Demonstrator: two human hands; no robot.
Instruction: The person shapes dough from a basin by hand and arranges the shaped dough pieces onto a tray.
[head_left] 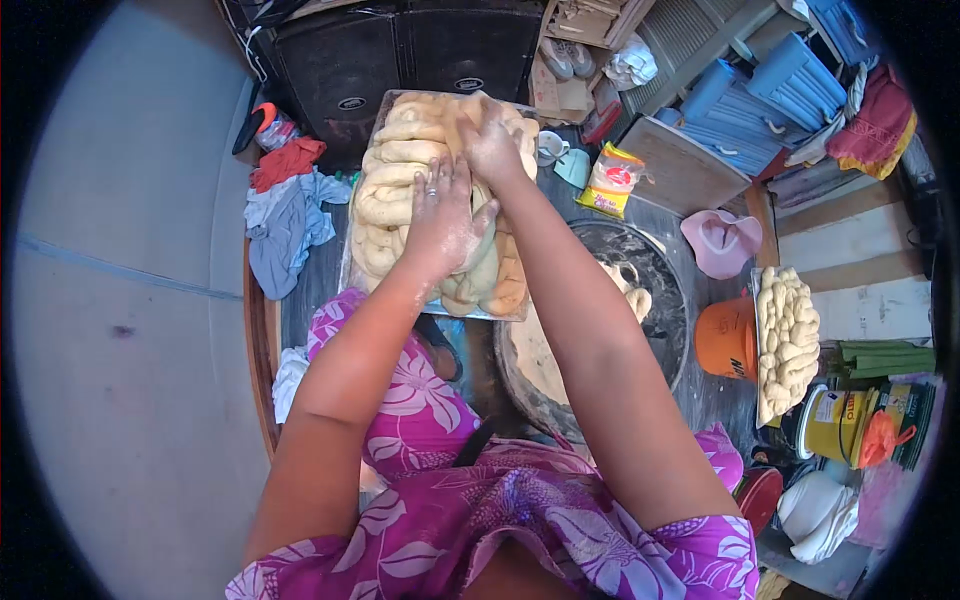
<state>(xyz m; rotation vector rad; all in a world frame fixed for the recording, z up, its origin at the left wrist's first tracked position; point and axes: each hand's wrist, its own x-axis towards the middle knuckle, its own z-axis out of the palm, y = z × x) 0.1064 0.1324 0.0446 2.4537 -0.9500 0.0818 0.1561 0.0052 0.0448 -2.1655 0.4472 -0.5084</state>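
A metal tray (347, 262) is piled with thick, pale twisted dough strands (385, 200); those at the near right corner look greenish and browner. My left hand (445, 218), dusted with flour and wearing a ring, lies on the dough with fingers stretched out and thumb apart. Just beyond it, at the tray's far right, my floury right hand (492, 150) is closed around what looks like a strip of dough (458, 125). Its fingertips are partly hidden. Below my right forearm stands a large dark basin (660, 300) with flour and some dough inside.
A yellow packet (612, 180), a white cup (550, 148) and a pink cap (722, 243) lie right of the tray. An orange bucket (725, 338) stands beside another dough-laden tray (764, 400). Black speakers (400, 80) stand behind; clothes (285, 235) lie left.
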